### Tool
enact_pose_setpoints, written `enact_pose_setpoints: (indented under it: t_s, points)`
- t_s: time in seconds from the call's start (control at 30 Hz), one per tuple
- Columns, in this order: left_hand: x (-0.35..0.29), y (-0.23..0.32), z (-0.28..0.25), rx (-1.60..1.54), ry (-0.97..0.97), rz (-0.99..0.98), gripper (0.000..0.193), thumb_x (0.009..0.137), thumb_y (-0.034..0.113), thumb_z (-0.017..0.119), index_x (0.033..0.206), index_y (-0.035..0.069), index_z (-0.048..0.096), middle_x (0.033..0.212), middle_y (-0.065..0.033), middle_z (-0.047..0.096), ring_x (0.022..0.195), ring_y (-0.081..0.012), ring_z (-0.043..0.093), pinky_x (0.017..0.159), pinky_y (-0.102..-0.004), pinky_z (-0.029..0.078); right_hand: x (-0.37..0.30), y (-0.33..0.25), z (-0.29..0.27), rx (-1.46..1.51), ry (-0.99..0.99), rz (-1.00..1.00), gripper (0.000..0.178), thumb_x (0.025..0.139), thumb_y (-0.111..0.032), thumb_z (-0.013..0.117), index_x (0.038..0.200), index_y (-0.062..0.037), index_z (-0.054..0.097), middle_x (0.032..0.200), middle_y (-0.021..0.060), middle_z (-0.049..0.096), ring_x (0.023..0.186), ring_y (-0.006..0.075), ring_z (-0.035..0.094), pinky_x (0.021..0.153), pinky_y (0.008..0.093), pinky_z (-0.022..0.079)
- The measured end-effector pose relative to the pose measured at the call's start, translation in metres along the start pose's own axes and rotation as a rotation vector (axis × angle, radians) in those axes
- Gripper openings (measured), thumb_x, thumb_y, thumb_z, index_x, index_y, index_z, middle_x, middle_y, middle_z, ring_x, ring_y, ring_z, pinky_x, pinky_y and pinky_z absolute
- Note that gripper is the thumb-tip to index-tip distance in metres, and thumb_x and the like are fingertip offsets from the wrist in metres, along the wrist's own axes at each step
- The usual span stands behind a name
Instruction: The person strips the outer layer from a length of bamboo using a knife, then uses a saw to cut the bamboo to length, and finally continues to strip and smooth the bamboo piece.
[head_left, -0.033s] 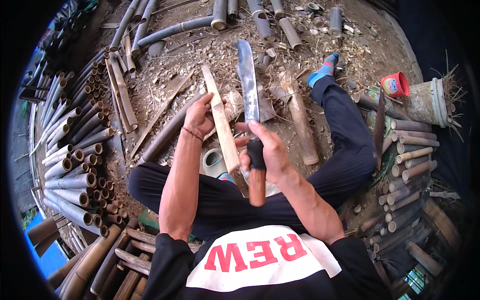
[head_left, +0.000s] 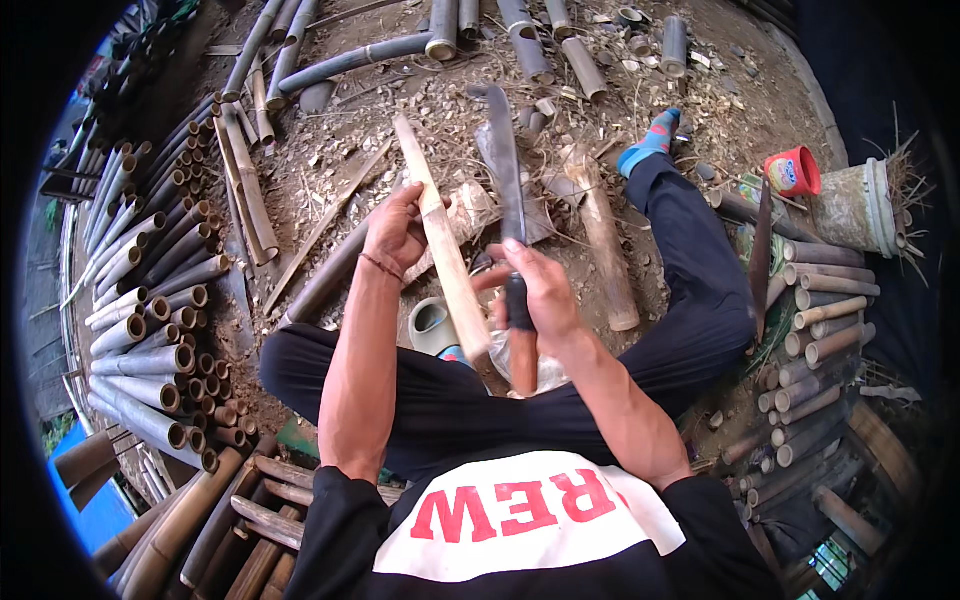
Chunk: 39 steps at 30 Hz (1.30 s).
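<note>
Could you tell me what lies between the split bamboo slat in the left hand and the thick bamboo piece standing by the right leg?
The long machete, held in the right hand, rises between the slat and the thick bamboo piece in the head view.

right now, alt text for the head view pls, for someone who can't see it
Seen from above, a seated person's left hand grips a split bamboo slat while the right hand holds a long machete by its handle, blade pointing away. Stacked bamboo poles ring the chip-strewn dirt ground, and a red cup sits to the right.

machete [head_left: 503,170] handle hidden in right hand [head_left: 535,290], blade tip blurred
</note>
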<state>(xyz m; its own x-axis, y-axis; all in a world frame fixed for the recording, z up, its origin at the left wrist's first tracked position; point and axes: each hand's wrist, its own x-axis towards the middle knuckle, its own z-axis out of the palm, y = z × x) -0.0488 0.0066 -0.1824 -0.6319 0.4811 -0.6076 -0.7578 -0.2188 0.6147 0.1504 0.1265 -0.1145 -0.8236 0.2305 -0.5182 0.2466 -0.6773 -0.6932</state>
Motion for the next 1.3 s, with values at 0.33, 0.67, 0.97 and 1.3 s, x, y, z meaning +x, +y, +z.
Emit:
enact_pose_setpoints:
  t_s: [0.33,0.67,0.97,1.3]
  points:
    - [-0.049,0.038,0.027,0.203,-0.024,0.32,0.027,0.097,0.013,0.055,0.121,0.003,0.046,0.106,-0.0138,0.062,0.095,-0.0303,0.068,0.076,-0.0433,0.062,0.069,0.083,-0.094,-1.121,0.229,-0.266,0.071,0.089,-0.048,0.058,0.134,0.0045,0.042,0.115,0.0317,0.059,0.107,0.0432,0.06,0.09,0.0485,0.047]
    - [-0.064,0.087,0.037,0.187,0.18,0.459,0.047,0.102,0.03,0.034,0.127,-0.009,0.04,0.102,-0.021,0.061,0.104,-0.0336,0.059,0.098,-0.0496,0.046,-0.014,0.052,-0.028,-1.447,0.268,-0.763,0.033,0.081,-0.021,0.066,0.103,-0.0022,0.051,0.084,0.0155,0.057,0.073,0.0345,0.063,0.058,0.0437,0.052]
    - [-0.115,0.131,0.021,-0.148,-0.246,0.624,0.047,0.099,0.051,0.043,0.067,0.017,0.037,0.053,0.0074,0.024,0.043,-0.0061,0.022,0.041,-0.0237,0.021,-0.007,0.07,-0.076,-1.423,0.095,-0.464,0.023,0.077,-0.023,0.072,0.075,-0.006,0.056,0.061,0.0161,0.061,0.058,0.035,0.064,0.052,0.0426,0.05]
    - [-0.261,0.149,0.088,-0.21,-1.598,0.491,0.032,0.083,0.004,0.06,0.052,0.012,0.051,0.044,-0.0032,0.046,0.033,-0.01,0.041,0.031,-0.0242,0.026,-0.018,0.039,-0.047,-1.017,-0.563,-0.65,0.021,0.074,-0.018,0.072,0.07,-0.0081,0.053,0.057,0.0135,0.055,0.055,0.0368,0.058,0.049,0.0437,0.043]
